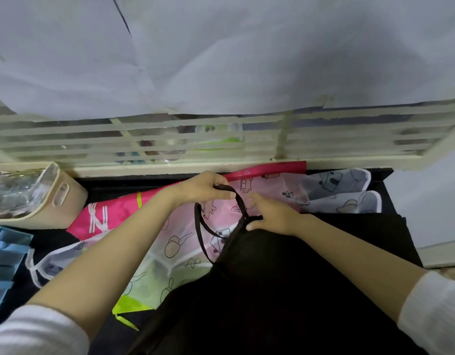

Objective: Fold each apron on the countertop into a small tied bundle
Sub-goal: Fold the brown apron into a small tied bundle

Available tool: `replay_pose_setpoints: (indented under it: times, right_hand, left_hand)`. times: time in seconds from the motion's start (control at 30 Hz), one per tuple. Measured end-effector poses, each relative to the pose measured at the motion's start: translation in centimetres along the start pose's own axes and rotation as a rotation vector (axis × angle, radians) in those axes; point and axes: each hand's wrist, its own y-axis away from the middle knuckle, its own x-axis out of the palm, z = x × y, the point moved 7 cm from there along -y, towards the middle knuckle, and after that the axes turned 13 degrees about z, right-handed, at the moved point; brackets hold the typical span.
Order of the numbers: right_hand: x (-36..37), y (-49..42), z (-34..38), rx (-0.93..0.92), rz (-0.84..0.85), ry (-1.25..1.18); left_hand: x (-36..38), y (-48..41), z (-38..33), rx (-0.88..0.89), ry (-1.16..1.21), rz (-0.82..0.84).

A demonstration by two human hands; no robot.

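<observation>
A black apron (272, 290) lies spread over the near part of the dark countertop (390, 185), on top of other aprons. Its black neck strap (199, 231) loops up from the bib. My left hand (206, 188) pinches the top of that strap loop. My right hand (270, 216) grips the bunched upper edge of the black apron where the strap joins. Beneath lies a translucent pink and white apron (185, 242) printed with line drawings, and a bright pink apron (106, 216) with a neon green edge.
A beige plastic basket (59, 201) holding clear wrappers stands at the left. Blue folded boxes (3, 254) sit at the far left edge. A slatted white window frame (221, 147) runs along the counter's back, with a white curtain above.
</observation>
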Motion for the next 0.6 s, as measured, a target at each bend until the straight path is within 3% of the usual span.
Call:
replay_pose_setpoints:
  times: [0.13,0.4,0.6]
  right_hand:
    - [-1.7,-0.4,3.0,-0.1,-0.105,-0.169]
    - [-3.5,-1.3,-0.4,0.069,-0.154,-0.159]
    - [-6.1,-1.1,0.7,-0.036,-0.282,-0.451]
  left_hand:
    - [-0.9,0.0,-1.5,0.082,-0.021,-0.043]
    - [-4.2,2.2,-2.9,0.15,0.087,-0.154]
    - [-7.0,1.5,-1.3,-0.056,-0.685,-0.503]
